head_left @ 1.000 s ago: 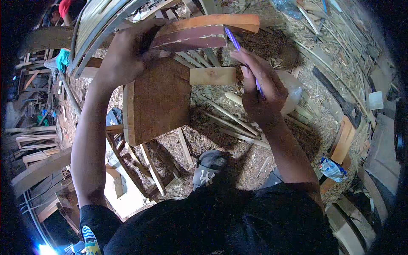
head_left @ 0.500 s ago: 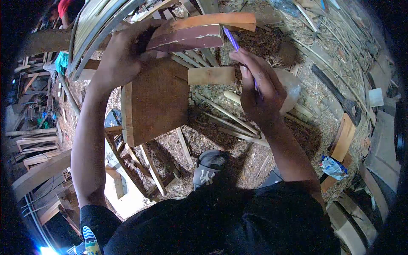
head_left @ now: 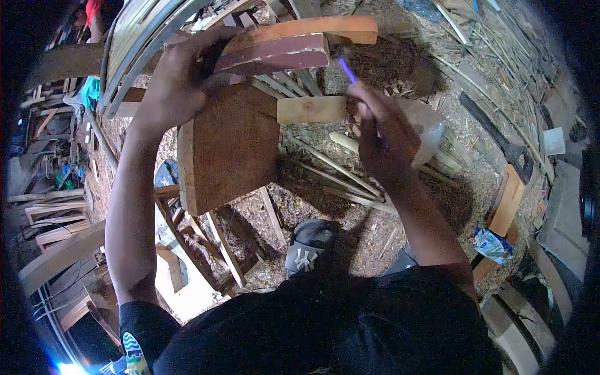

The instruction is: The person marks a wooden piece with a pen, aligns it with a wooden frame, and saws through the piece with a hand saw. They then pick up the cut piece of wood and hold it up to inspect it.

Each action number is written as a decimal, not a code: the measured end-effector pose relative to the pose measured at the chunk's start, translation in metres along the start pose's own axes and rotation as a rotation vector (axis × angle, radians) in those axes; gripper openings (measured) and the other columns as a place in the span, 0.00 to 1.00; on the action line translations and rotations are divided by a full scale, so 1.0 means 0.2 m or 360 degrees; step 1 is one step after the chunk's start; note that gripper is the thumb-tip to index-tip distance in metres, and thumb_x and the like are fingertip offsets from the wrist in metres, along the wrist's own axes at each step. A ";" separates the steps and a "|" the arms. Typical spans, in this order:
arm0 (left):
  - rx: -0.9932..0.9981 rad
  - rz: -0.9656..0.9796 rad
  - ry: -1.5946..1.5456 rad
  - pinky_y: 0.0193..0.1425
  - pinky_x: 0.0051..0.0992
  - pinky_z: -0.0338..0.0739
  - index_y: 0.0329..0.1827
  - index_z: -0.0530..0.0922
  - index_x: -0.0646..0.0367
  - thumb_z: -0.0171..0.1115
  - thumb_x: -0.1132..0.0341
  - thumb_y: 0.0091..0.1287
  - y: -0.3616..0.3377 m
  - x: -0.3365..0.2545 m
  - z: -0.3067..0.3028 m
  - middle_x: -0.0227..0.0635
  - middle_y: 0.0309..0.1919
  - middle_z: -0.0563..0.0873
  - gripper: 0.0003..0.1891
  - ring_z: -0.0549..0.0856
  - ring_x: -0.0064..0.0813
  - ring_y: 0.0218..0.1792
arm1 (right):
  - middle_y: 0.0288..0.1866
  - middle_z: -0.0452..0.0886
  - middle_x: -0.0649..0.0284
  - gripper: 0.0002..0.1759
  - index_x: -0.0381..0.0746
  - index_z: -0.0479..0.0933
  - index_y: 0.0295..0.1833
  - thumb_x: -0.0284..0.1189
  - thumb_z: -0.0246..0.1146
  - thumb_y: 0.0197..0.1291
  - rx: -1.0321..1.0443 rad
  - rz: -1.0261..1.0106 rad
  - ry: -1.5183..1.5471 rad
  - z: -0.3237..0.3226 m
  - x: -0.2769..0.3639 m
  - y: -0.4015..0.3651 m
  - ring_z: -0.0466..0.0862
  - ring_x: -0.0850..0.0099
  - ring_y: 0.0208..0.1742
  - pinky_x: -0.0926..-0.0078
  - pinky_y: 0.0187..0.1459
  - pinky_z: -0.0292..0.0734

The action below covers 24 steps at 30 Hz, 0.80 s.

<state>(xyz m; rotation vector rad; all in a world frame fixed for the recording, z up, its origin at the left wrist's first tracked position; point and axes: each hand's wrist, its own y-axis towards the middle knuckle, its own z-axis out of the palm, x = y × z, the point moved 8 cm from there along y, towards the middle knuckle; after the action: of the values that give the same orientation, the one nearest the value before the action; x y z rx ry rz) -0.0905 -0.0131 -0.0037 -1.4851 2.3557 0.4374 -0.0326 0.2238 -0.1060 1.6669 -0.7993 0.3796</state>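
A maroon curved wooden block [head_left: 278,55] lies against an orange-brown curved wooden strip [head_left: 319,27], the left hand [head_left: 181,81] clasping both; the right hand [head_left: 389,130] grips a slim purple pen [head_left: 347,70] near the block's end.

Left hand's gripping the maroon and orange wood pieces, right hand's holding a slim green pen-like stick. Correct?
Not green: the pen-like stick in the right hand is purple, as the head view shows. The left hand does grip the maroon piece and orange piece.
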 end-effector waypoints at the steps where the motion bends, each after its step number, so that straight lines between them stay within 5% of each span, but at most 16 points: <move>1: -0.0022 0.0062 -0.0073 0.57 0.32 0.79 0.64 0.76 0.58 0.73 0.73 0.57 -0.01 -0.01 0.00 0.43 0.52 0.87 0.29 0.87 0.33 0.52 | 0.50 0.86 0.52 0.14 0.35 0.79 0.58 0.20 0.58 0.68 0.0036 0.0049 -0.0008 -0.02 0.03 0.04 0.87 0.59 0.49 0.65 0.53 0.82; 15: -0.0040 0.0070 0.0148 0.52 0.32 0.80 0.62 0.77 0.59 0.76 0.69 0.57 0.00 -0.05 -0.02 0.43 0.48 0.88 0.28 0.88 0.32 0.46 | 0.50 0.86 0.52 0.14 0.31 0.78 0.57 0.20 0.54 0.70 0.0038 -0.0015 -0.0023 0.03 0.10 0.12 0.86 0.58 0.54 0.63 0.58 0.79; 17: -0.0008 0.0042 0.0226 0.52 0.32 0.80 0.62 0.77 0.59 0.76 0.69 0.57 0.00 -0.04 -0.03 0.44 0.47 0.88 0.28 0.88 0.32 0.46 | 0.52 0.85 0.52 0.20 0.38 0.79 0.61 0.21 0.63 0.63 -0.0045 -0.0054 -0.0002 0.03 0.10 0.10 0.86 0.56 0.49 0.64 0.50 0.83; 19: 0.0185 -0.0206 0.0046 0.67 0.31 0.73 0.66 0.74 0.64 0.71 0.76 0.59 0.00 0.05 0.02 0.42 0.59 0.83 0.29 0.81 0.31 0.60 | 0.53 0.84 0.51 0.20 0.37 0.78 0.62 0.21 0.63 0.63 -0.0067 -0.0078 -0.0021 0.04 0.10 0.08 0.86 0.56 0.50 0.64 0.50 0.83; 24: 0.0152 -0.0170 -0.0047 0.67 0.31 0.73 0.66 0.74 0.64 0.72 0.75 0.59 -0.01 0.02 0.02 0.41 0.59 0.83 0.30 0.80 0.30 0.60 | 0.54 0.83 0.49 0.21 0.35 0.75 0.64 0.23 0.62 0.64 0.0017 -0.0007 -0.0127 0.07 0.12 0.07 0.85 0.56 0.50 0.63 0.49 0.83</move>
<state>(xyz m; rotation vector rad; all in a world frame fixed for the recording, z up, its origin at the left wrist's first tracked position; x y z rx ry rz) -0.0902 -0.0147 -0.0086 -1.5409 2.2292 0.3135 -0.0278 0.2024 -0.0835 1.7019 -0.8536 0.3164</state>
